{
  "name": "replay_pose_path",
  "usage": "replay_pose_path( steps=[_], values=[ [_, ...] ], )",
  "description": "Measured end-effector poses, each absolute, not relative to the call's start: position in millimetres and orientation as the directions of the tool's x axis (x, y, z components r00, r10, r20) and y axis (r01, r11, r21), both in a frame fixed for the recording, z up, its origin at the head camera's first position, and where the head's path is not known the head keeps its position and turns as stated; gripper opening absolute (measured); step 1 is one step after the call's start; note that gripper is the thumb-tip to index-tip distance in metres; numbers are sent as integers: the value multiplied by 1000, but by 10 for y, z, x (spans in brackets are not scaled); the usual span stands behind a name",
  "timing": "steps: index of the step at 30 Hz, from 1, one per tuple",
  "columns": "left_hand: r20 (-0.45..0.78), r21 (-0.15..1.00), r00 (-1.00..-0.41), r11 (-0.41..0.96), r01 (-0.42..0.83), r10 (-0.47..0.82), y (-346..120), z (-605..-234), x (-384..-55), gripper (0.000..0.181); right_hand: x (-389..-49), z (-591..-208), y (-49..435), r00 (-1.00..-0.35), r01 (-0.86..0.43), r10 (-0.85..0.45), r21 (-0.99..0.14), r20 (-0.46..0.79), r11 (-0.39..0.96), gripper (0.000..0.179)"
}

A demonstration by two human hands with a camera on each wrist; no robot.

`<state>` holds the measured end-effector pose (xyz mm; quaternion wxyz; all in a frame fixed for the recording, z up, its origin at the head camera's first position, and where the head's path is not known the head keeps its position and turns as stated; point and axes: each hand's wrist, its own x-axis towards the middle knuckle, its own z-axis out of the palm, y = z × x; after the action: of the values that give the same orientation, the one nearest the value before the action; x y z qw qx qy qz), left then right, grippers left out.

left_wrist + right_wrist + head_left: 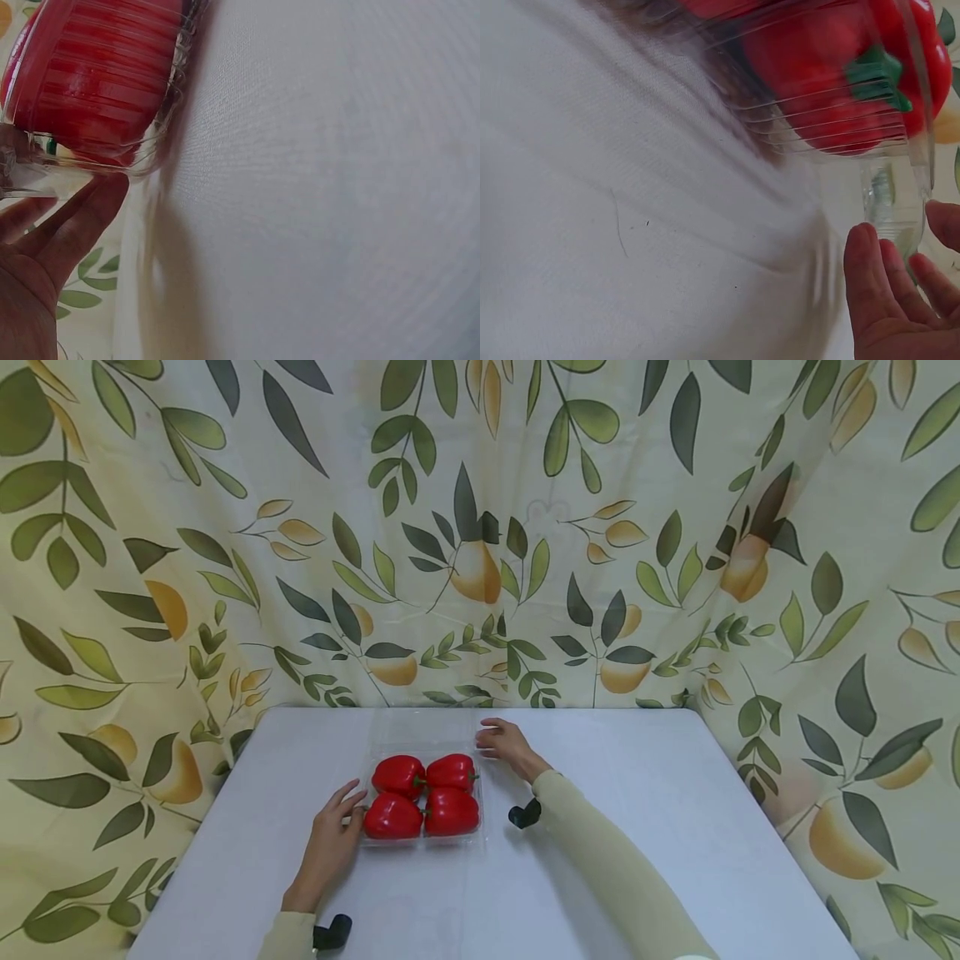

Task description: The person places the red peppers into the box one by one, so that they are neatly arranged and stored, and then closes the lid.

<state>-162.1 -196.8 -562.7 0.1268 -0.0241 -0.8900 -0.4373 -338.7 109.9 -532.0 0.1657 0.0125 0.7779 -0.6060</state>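
Several red bell peppers with green stems sit in two rows in a clear plastic clamshell box on the table. The box's transparent lid lies folded back toward the wall. At the left side of the box is my left hand, its fingers extended and its fingertips right at the box's end wall in the left wrist view. My right hand reaches to the back right corner, beside the lid. In the right wrist view its thumb and fingers are spread apart close to the clear plastic edge.
A white cloth covers the table, which ends at a patterned curtain behind and at both sides. Black wrist-worn pieces stick out from both sleeves. The right sleeve stretches over the table's right half.
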Motion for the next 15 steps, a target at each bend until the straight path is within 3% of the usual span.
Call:
replay_pose_path(
  steps=[15],
  values=[
    [270,773,-960,609,175,-67,-1982,-5630,-1634,32,-3487,-5369,1112,-923,251,-214,-923,-320,293,47]
  ],
)
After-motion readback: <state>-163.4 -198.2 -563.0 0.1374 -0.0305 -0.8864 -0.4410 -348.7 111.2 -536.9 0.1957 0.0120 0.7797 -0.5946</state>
